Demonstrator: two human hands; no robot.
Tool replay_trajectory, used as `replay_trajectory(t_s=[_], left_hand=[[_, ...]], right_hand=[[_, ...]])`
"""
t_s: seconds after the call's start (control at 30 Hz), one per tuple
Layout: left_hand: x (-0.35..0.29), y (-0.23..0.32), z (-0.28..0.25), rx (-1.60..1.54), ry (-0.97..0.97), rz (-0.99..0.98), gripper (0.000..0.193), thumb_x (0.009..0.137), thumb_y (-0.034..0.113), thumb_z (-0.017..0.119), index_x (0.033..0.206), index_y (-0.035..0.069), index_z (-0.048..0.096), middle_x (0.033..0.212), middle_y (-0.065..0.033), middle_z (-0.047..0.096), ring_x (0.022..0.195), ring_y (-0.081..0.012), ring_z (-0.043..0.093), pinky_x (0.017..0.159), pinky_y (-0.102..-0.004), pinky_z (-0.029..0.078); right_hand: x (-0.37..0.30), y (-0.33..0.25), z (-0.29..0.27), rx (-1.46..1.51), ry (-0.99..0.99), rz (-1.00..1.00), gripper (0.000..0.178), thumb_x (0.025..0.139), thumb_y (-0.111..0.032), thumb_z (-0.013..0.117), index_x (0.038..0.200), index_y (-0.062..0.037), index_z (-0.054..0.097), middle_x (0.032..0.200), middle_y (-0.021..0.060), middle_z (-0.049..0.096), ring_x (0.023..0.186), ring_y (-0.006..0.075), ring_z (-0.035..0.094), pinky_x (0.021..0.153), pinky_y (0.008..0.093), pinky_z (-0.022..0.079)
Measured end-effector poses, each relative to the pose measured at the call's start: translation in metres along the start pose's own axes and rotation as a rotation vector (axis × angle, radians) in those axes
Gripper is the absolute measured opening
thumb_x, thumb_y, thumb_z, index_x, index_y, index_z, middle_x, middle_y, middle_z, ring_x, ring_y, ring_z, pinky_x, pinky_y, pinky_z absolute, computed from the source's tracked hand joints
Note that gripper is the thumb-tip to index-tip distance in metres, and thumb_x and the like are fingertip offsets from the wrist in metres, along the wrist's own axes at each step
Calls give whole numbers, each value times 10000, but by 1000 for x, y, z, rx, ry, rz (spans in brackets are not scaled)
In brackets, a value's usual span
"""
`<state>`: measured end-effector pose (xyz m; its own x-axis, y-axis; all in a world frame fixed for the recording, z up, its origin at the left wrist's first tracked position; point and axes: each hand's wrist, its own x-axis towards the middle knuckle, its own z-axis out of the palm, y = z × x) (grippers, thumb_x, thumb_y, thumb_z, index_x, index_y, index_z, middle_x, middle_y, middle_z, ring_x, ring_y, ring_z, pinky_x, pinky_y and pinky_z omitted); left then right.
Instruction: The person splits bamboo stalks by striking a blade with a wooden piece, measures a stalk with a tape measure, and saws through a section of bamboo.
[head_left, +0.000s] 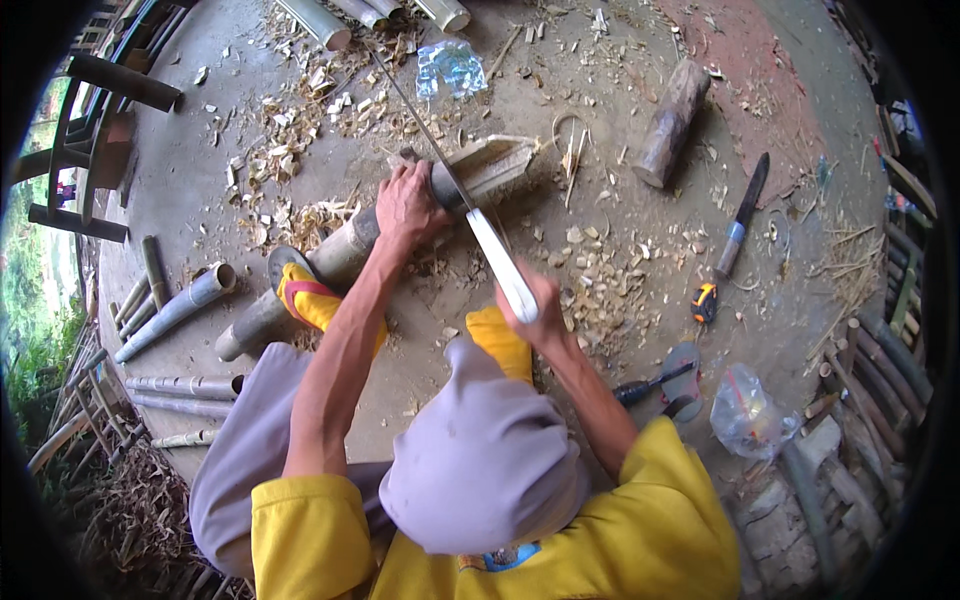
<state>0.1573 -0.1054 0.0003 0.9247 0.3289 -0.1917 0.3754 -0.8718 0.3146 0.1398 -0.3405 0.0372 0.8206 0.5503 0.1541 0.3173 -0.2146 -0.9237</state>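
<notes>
A thick bamboo pole [345, 250] slants across the ground in front of me, with a split, pointed far end. My left hand [408, 203] is closed over its upper side, pressing on it. Just right of that hand, the long thin blade of a handsaw [488, 245] lies across the pole. The saw's white handle sits in my right hand [538, 302], which is wrapped round it and slightly blurred. My left foot, in a yellow sock [318, 305] and a sandal, rests on the pole's nearer part. Whether the blade has cut into the bamboo is hard to make out.
Wood chips [610, 280] litter the concrete. To the right lie a short log [672, 122], a machete [742, 220], a tape measure [703, 302] and a plastic bag [752, 415]. Bamboo tubes [180, 310] lie at left, with a wooden chair [110, 140] beyond.
</notes>
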Motion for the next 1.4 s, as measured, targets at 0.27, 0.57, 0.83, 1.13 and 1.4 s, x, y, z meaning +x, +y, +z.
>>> replay_trajectory(t_s=[0.27, 0.57, 0.83, 1.13, 1.4], left_hand=[[-3, -5, -3, -29, -67, -29, 665, 501, 283, 800, 1082, 112, 524, 1047, -74, 598, 1077, -268, 524, 878, -429, 419], [-9, 2, -20, -124, -168, -117, 691, 459, 264, 804, 1072, 87, 538, 1104, -153, 565, 1041, -329, 544, 899, -433, 433], [-63, 17, 11, -76, -199, 108, 691, 472, 257, 765, 1111, 118, 541, 1061, -125, 601, 1092, -254, 519, 951, -428, 413], [5, -28, -23, -170, -111, 11, 666, 488, 309, 751, 1093, 89, 584, 973, -159, 625, 1007, -333, 548, 849, -459, 457], [4, -13, -24, -118, -110, -52, 643, 491, 333, 761, 1074, 122, 591, 1007, -136, 623, 1039, -315, 549, 866, -421, 463]], right_hand=[[-198, -61, -110, -346, -207, 68, 424, 759, -84, 622, 1110, 140, 542, 975, 277, 637, 661, 305, 675, 584, 324, 539], [24, -5, 19, 73, -87, 199, 148, 762, -69, 644, 875, 0, 579, 693, 169, 581, 593, 272, 624, 542, 347, 487], [-61, -20, -2, -80, -120, 88, 292, 758, -29, 639, 1014, 72, 542, 716, 182, 607, 580, 280, 637, 518, 352, 511], [-43, -51, -22, 57, -38, 164, 220, 779, -79, 662, 955, 41, 608, 775, 183, 635, 607, 287, 632, 535, 354, 486], [-86, -43, -80, -274, -319, 82, 256, 722, -20, 646, 948, 92, 605, 697, 168, 623, 565, 249, 641, 521, 321, 508]])
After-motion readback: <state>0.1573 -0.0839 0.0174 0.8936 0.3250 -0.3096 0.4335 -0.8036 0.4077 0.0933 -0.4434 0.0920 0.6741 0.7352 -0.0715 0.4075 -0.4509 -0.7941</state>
